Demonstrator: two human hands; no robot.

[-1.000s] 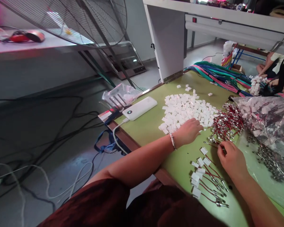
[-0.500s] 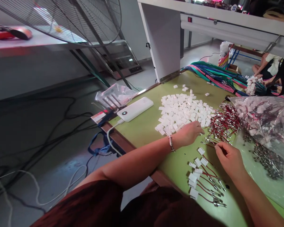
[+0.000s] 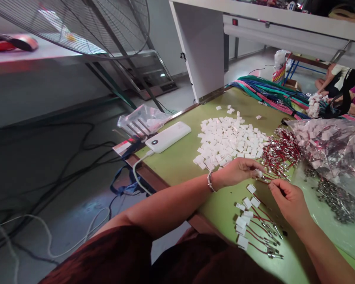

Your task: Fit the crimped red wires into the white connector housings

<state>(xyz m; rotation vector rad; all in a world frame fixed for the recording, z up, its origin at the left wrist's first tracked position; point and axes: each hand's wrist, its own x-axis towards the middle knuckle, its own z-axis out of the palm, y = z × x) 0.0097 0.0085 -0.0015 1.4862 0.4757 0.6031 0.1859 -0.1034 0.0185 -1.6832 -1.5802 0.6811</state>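
Left hand (image 3: 236, 171) apparently pinching white connector (image 3: 258, 172)

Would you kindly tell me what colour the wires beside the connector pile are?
Red wires with silvery metal terminals, clearest in the head view.

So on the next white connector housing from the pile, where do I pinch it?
Probably across its two flat sides, coming from above at the near edge of the white housing pile: pieces there lie loose, close to the left hand.
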